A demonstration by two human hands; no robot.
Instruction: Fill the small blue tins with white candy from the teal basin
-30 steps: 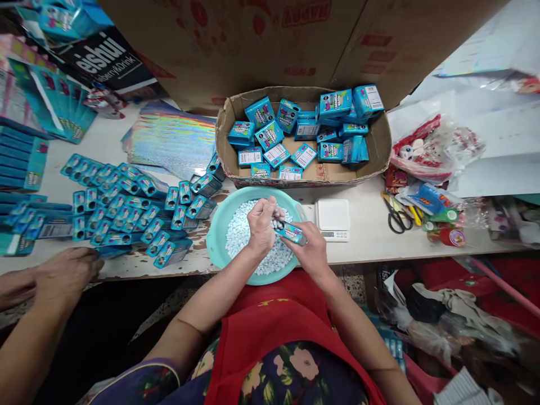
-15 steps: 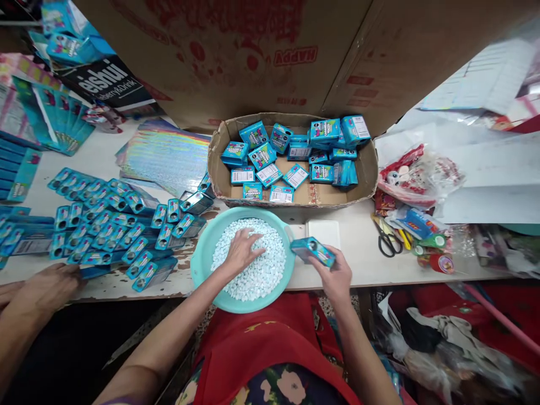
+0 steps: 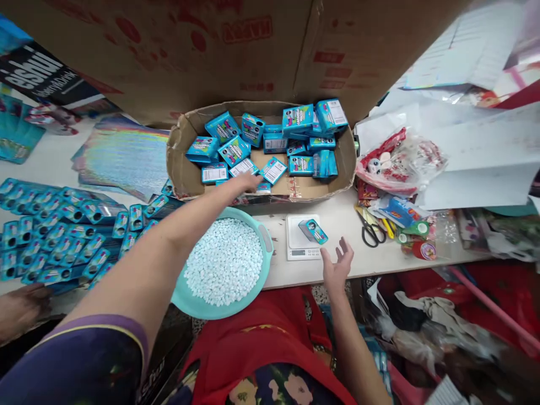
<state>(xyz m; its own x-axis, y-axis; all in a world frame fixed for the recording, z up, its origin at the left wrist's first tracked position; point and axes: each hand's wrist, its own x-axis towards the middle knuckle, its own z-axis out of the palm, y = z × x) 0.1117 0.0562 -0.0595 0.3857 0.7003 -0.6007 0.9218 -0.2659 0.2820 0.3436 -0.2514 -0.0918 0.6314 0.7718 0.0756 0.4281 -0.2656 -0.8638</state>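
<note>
My left hand (image 3: 248, 183) reaches over the front wall of a shallow cardboard tray (image 3: 179, 163) and is at the small blue candy boxes inside. Its fingers point down and are partly hidden, so its grip is unclear. One blue candy box (image 3: 313, 231) rests tilted on a white digital scale (image 3: 295, 235). Just to the right and in front of that scale, my right hand (image 3: 336, 265) is open, palm up, holding nothing. Below my left forearm stands a turquoise basin (image 3: 266, 247) of small pale candies (image 3: 225, 261).
Many blue boxes with round holes (image 3: 63, 236) stand at the left, near another person's hand (image 3: 25, 309). Shiny sheets (image 3: 120, 154) lie behind them. Scissors (image 3: 371, 228), tape rolls (image 3: 422, 250) and a plastic bag (image 3: 400, 163) are at the right. A big carton (image 3: 261, 62) stands behind.
My left hand has moved from the candies up to the cardboard tray. My right hand has let go of the blue candy box, which now lies on the scale. The view has shifted right.
</note>
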